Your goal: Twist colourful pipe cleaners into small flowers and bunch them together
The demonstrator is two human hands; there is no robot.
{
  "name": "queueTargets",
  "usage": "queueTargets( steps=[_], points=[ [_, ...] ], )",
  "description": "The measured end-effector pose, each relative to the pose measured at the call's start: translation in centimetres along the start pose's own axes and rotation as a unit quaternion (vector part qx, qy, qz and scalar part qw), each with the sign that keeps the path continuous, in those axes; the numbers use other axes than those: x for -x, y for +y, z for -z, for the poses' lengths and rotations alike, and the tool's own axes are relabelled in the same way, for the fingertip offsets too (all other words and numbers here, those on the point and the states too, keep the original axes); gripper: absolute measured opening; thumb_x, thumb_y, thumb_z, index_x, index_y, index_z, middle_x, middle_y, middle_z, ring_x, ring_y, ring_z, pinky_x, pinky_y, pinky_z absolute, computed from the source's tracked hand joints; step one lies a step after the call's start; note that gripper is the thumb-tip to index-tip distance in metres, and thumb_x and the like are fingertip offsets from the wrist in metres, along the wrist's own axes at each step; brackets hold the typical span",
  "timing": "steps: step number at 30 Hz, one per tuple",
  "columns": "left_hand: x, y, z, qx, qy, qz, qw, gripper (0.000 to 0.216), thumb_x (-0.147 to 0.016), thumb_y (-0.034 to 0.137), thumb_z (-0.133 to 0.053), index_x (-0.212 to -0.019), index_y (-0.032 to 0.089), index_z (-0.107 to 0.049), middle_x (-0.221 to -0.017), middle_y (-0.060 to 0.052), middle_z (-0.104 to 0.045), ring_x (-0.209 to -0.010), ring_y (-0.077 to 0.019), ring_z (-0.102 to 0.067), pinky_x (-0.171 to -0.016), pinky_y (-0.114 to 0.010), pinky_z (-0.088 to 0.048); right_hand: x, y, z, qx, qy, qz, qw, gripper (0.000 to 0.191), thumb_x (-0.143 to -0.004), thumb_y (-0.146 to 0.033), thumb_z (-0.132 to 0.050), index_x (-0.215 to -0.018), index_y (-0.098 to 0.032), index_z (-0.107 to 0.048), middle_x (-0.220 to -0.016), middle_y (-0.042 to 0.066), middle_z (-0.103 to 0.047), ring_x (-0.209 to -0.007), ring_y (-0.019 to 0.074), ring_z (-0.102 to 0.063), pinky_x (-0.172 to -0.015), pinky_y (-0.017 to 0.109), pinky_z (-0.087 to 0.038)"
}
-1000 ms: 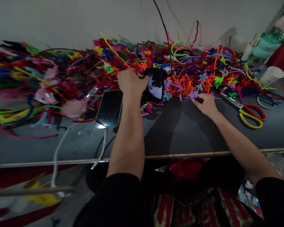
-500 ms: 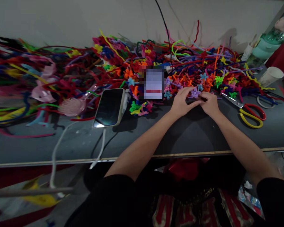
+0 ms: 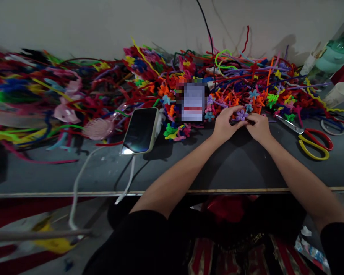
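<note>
My left hand (image 3: 226, 124) and my right hand (image 3: 258, 128) meet at the front edge of a big heap of coloured pipe cleaners (image 3: 232, 82). Both hands pinch a purple pipe-cleaner flower (image 3: 242, 115) on a purple stem between their fingertips. Small orange, blue and green pipe-cleaner flowers lie just behind my fingers. A propped phone with a lit screen (image 3: 192, 102) stands to the left of my left hand.
A second phone (image 3: 140, 130) lies dark-screened with a white cable (image 3: 80, 179) running off the dark table's front edge (image 3: 74, 193). Red-and-yellow scissors (image 3: 309, 139) lie to the right. A pink hairbrush (image 3: 97, 128), a paper cup (image 3: 339, 93) and a green bottle (image 3: 332, 57) stand around.
My left hand left the propped phone and moved right to join my right hand on the purple flower. The phone's screen went from dark to lit.
</note>
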State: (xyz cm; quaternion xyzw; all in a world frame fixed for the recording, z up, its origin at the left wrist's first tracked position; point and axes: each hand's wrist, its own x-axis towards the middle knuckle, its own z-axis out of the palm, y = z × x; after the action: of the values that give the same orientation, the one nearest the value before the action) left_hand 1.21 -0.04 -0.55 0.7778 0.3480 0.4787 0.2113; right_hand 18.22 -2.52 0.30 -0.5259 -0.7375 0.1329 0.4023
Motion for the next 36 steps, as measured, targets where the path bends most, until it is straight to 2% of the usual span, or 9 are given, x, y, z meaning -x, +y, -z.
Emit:
queueTargets(
  steps=[3, 6, 10, 14, 18, 21, 26, 30, 36],
  points=[
    [0.0, 0.3, 0.2, -0.007, 0.001, -0.008, 1.000, 0.046, -0.081, 0.035, -0.077, -0.122, 0.020, -0.063, -0.121, -0.009, -0.070, -0.112, -0.0217, -0.065, -0.100, -0.038, -0.050, 0.0, -0.3, 0.1, 0.001, 0.010, -0.018, 1.000, 0.015, -0.074, -0.016, -0.059, -0.075, -0.018, -0.073, -0.075, 0.005, -0.071, -0.071, 0.0200, -0.065, -0.069, 0.032, -0.049],
    [-0.1, 0.4, 0.4, -0.014, 0.017, -0.016, 1.000, 0.039, -0.084, 0.034, -0.073, -0.120, 0.020, -0.065, -0.119, -0.009, -0.071, -0.112, -0.0217, -0.065, -0.101, -0.039, -0.050, 0.2, -0.8, 0.1, -0.041, 0.023, -0.030, 0.998, 0.026, -0.074, -0.019, -0.059, -0.095, -0.018, -0.075, -0.081, 0.004, -0.074, -0.071, 0.0194, -0.067, -0.069, 0.032, -0.052],
    [0.0, 0.2, 0.3, -0.001, 0.028, 0.010, 1.000, 0.037, -0.086, 0.030, -0.072, -0.120, 0.019, -0.065, -0.119, -0.009, -0.072, -0.111, -0.0210, -0.066, -0.099, -0.038, -0.052, 0.5, -1.0, -0.2, -0.101, 0.055, -0.060, 0.992, 0.036, -0.079, -0.030, -0.060, -0.110, -0.017, -0.072, -0.086, 0.006, -0.075, -0.064, 0.0170, -0.065, -0.059, 0.031, -0.052],
    [0.1, -0.3, 0.0, 0.027, 0.011, 0.031, 0.999, 0.040, -0.087, 0.020, -0.067, -0.127, 0.019, -0.062, -0.124, -0.009, -0.071, -0.109, -0.0200, -0.068, -0.094, -0.035, -0.056, 0.5, -0.9, -0.3, -0.137, 0.062, -0.088, 0.985, 0.037, -0.085, -0.046, -0.059, -0.103, -0.016, -0.073, -0.078, 0.005, -0.072, -0.056, 0.0147, -0.059, -0.053, 0.029, -0.048],
    [0.0, -0.7, 0.4, -0.006, -0.019, 0.000, 1.000, 0.047, -0.086, 0.018, -0.066, -0.133, 0.023, -0.059, -0.131, -0.007, -0.068, -0.117, -0.0209, -0.066, -0.100, -0.036, -0.055, 0.3, -1.0, -0.1, -0.110, 0.069, -0.081, 0.988, 0.030, -0.084, -0.045, -0.062, -0.086, -0.017, -0.073, -0.072, 0.003, -0.070, -0.058, 0.0135, -0.058, -0.055, 0.028, -0.045],
    [-0.2, -1.1, 0.9, -0.050, -0.034, -0.023, 0.998, 0.049, -0.086, 0.020, -0.067, -0.134, 0.024, -0.059, -0.130, -0.007, -0.068, -0.115, -0.0212, -0.067, -0.100, -0.037, -0.055, 0.2, -1.0, 0.0, -0.115, 0.077, -0.094, 0.986, 0.029, -0.083, -0.045, -0.063, -0.082, -0.018, -0.073, -0.070, 0.002, -0.070, -0.058, 0.0134, -0.059, -0.055, 0.027, -0.045],
    [-0.2, -1.4, 0.7, -0.079, -0.028, -0.037, 0.996, 0.047, -0.086, 0.023, -0.070, -0.132, 0.019, -0.060, -0.128, -0.009, -0.069, -0.115, -0.0219, -0.067, -0.102, -0.037, -0.054, 0.2, -0.8, -0.3, -0.149, 0.083, -0.101, 0.980, 0.032, -0.083, -0.048, -0.063, -0.088, -0.018, -0.073, -0.078, 0.004, -0.073, -0.064, 0.0154, -0.065, -0.059, 0.029, -0.051],
    [0.0, -1.1, 0.6, -0.094, -0.050, -0.035, 0.994, 0.047, -0.085, 0.023, -0.071, -0.131, 0.023, -0.061, -0.128, -0.007, -0.069, -0.116, -0.0216, -0.067, -0.103, -0.039, -0.054, 0.2, -0.8, -0.3, -0.143, 0.085, -0.092, 0.982, 0.028, -0.084, -0.044, -0.063, -0.088, -0.018, -0.073, -0.077, 0.004, -0.073, -0.066, 0.0156, -0.066, -0.063, 0.030, -0.053],
    [-0.1, -0.4, 0.6, -0.017, -0.029, 0.021, 0.999, 0.042, -0.083, 0.026, -0.075, -0.124, 0.020, -0.064, -0.115, -0.007, -0.075, -0.105, -0.0188, -0.072, -0.095, -0.032, -0.058, 0.0, -0.3, -0.3, -0.139, 0.144, -0.123, 0.972, 0.032, -0.084, -0.048, -0.063, -0.088, -0.018, -0.073, -0.078, 0.004, -0.074, -0.067, 0.0159, -0.067, -0.065, 0.031, -0.055]
  ],
)
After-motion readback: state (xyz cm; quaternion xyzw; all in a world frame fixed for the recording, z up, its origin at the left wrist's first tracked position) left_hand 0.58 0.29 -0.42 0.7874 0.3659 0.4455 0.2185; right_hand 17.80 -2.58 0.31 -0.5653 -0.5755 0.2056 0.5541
